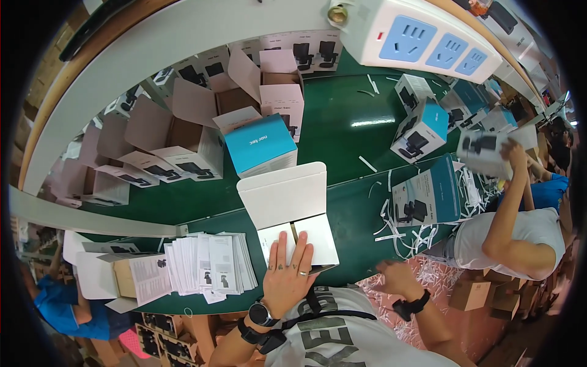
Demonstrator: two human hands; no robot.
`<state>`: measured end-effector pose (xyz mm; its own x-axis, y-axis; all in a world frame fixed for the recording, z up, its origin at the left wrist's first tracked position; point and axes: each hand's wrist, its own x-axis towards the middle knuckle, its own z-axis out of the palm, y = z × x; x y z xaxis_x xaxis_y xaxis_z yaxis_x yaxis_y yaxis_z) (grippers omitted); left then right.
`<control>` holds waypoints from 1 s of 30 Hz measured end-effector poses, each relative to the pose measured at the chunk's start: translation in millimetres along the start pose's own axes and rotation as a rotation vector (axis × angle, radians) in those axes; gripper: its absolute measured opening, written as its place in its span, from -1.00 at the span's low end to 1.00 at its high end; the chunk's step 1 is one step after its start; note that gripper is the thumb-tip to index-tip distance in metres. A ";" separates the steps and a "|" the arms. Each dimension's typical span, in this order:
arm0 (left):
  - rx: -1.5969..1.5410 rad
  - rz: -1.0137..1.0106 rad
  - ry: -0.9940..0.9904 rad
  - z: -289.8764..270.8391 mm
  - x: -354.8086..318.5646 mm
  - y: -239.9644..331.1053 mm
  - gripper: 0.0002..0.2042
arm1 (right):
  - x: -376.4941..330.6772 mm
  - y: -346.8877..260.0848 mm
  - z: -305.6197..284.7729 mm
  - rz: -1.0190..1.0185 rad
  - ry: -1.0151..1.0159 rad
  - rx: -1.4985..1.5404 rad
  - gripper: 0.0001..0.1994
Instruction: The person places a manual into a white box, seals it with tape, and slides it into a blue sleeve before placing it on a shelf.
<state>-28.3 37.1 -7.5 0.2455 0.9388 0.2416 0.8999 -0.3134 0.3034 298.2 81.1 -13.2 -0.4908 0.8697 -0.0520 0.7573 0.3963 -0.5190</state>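
A white carton (pixel 284 202) stands in front of me at the table's near edge, its large lid flap raised and its inner flaps folded in. My left hand (pixel 287 266) lies flat on those inner flaps, fingers stretched out, with a ring and a wristwatch showing. Past the table edge on the right is my right hand (pixel 400 280), its fingers loosely bent and apart, nothing visible in it. Just beyond the carton sits a box with a blue top (pixel 262 144). A stack of printed leaflets (pixel 211 263) spreads out to the left of my left hand.
Open cartons (pixel 183 147) line the table's far left. Blue-and-white boxes (pixel 422 128) and paper strips (pixel 400 229) lie on the right. A power strip (pixel 422 40) hangs overhead. At right, a co-worker in a white shirt (pixel 513 241) handles a white box; another person in blue (pixel 70 306) is at left.
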 end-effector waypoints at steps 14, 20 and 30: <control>0.127 0.046 -0.102 2.5 -23.4 8.3 -0.48 | 174.8 -158.7 53.3 -0.485 0.367 0.165 -0.84; 0.082 0.125 -0.042 6.4 -28.3 -0.1 -0.54 | 172.1 -159.7 67.1 -0.512 0.338 0.183 -0.85; -0.018 0.123 -0.159 7.8 -25.6 -13.9 -0.56 | 170.4 -172.0 49.4 -0.466 0.121 0.230 -0.77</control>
<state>-44.4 18.6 -25.1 0.4081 0.9037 0.1298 0.8534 -0.4281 0.2973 63.1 146.7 25.0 -0.6888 0.6503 0.3204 0.3505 0.6856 -0.6381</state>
